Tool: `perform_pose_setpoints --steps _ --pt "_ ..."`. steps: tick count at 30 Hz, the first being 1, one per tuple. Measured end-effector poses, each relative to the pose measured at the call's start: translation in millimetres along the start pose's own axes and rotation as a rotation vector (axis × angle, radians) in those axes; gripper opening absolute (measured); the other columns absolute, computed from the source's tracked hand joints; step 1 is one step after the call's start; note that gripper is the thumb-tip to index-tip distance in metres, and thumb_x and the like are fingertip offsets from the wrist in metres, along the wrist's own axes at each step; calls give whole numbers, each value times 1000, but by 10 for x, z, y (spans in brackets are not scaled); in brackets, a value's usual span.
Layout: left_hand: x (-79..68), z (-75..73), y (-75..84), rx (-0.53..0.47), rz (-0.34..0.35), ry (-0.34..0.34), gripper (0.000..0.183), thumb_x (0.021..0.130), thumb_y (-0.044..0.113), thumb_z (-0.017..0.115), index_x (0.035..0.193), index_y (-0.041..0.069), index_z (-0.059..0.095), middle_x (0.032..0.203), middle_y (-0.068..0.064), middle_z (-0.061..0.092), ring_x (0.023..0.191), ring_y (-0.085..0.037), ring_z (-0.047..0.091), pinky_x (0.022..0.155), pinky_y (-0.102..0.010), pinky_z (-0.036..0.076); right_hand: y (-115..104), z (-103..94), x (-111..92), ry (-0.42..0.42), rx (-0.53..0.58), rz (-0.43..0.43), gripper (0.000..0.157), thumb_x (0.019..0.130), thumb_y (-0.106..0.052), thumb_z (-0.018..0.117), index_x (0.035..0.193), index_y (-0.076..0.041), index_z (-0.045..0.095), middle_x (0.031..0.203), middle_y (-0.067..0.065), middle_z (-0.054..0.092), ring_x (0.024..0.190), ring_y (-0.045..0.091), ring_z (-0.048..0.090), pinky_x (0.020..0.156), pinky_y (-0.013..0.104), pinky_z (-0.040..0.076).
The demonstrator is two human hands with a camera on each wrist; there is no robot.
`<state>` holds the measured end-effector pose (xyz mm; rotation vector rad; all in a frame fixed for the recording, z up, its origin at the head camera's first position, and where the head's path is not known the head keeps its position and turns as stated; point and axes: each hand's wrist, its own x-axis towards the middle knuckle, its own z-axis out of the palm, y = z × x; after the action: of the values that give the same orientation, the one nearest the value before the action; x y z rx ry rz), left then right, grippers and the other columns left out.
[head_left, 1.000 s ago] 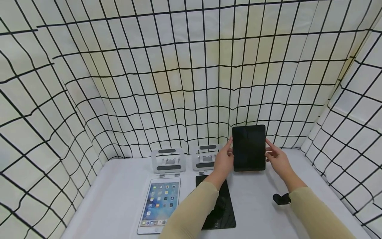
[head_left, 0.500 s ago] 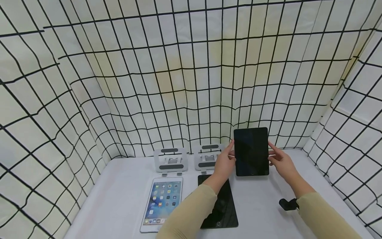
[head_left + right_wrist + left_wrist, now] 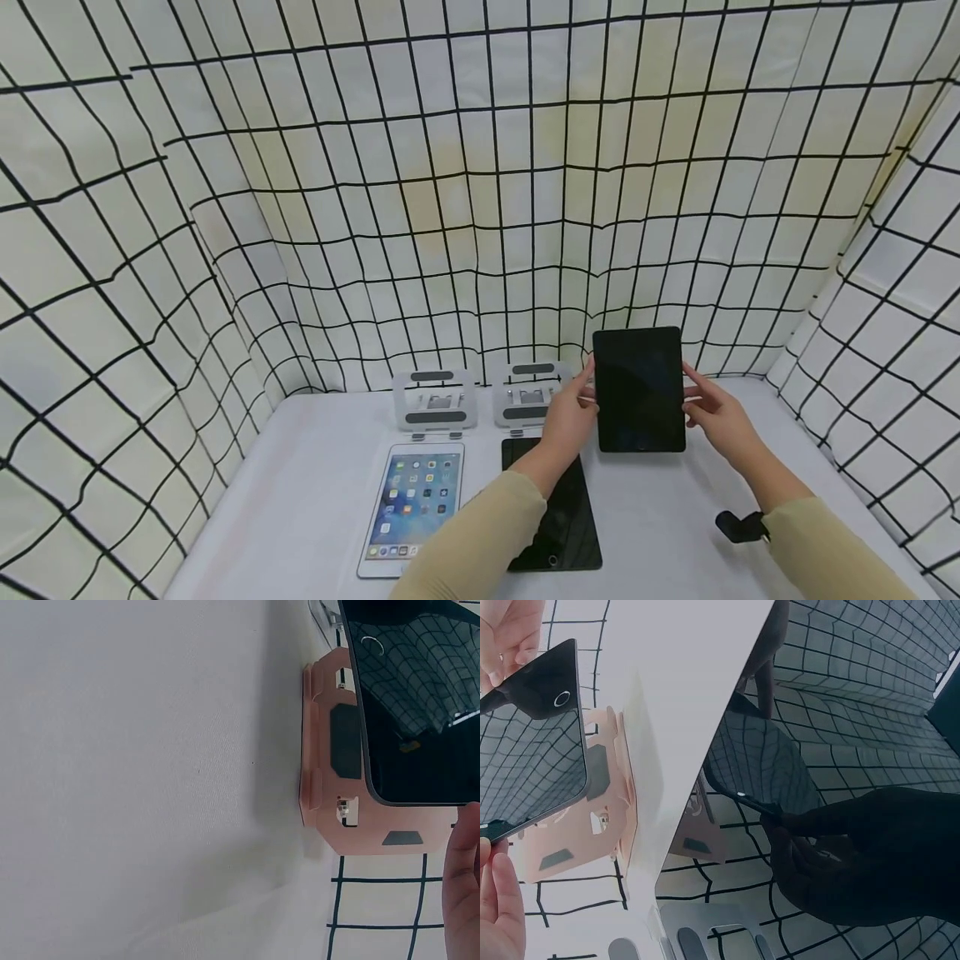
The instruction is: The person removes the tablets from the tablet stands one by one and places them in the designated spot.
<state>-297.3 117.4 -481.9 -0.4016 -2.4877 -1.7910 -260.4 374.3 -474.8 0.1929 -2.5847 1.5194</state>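
Both hands hold a dark-screened tablet raised near the back right of the table, screen facing me. My left hand pinches its left edge, fingers behind and thumb at the front. On the opposite edge, my right hand pinches it the same way. Behind the tablet stands a pink tablet stand with dark pads, apart from the tablet's lower edge in the left wrist view; the head view hides it. Beneath my left forearm lies a second black tablet, its glossy screen mirroring the hand in the left wrist view.
A white tablet with a lit icon screen lies at the left, partly under my left sleeve. Two clear stands with grey pads stand along the back. A black device sits at my right wrist. Black-gridded white walls surround the white table.
The held tablet has come lower and a little nearer, with both hands still on its edges. The whole head view has shifted slightly to the right.
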Motion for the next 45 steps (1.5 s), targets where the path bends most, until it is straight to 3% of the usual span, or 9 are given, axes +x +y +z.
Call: perform_pose_setpoints --steps 7,13,18,24,36,45 --pt "-65 -33 18 5 -32 -18 81 90 -5 65 146 49 42 94 11 61 84 -4 59 69 -24 52 -38 -40 -78 -56 17 12 72 101 -2 51 160 -23 16 132 28 50 95 8 61 74 33 55" --pt "-163 -18 39 -19 -75 -65 79 88 -6 65 146 44 46 88 9 60 78 -4 56 64 -23 48 -26 -100 -195 -107 35 42 72 100 -3 52 160 -18 14 131 28 50 91 13 62 74 38 55" --pt "-259 12 51 -19 -101 -80 78 87 -6 67 146 40 47 84 7 60 71 -6 57 60 -24 46 30 -139 -284 -136 43 61 73 99 -2 51 160 -17 15 130 27 50 94 10 61 74 35 55" --pt "-358 51 52 -20 -95 -100 81 82 -9 70 146 36 49 79 7 58 67 -6 55 55 -23 44 73 -167 -396 -159 53 89 73 98 -3 54 160 -14 16 128 27 52 91 16 60 72 33 55" --pt "-571 105 84 20 -183 -145 83 80 -7 74 148 33 48 75 5 59 60 -11 52 52 -26 42 99 -186 -550 -227 43 285 76 95 -4 57 159 -11 17 123 21 56 95 24 58 74 37 55" --pt "-712 190 30 57 -208 -171 84 78 -9 75 150 21 45 70 6 57 56 -10 51 51 -25 42 189 -189 -660 -268 72 326 77 93 1 57 158 -6 16 114 15 62 90 23 57 70 37 54"
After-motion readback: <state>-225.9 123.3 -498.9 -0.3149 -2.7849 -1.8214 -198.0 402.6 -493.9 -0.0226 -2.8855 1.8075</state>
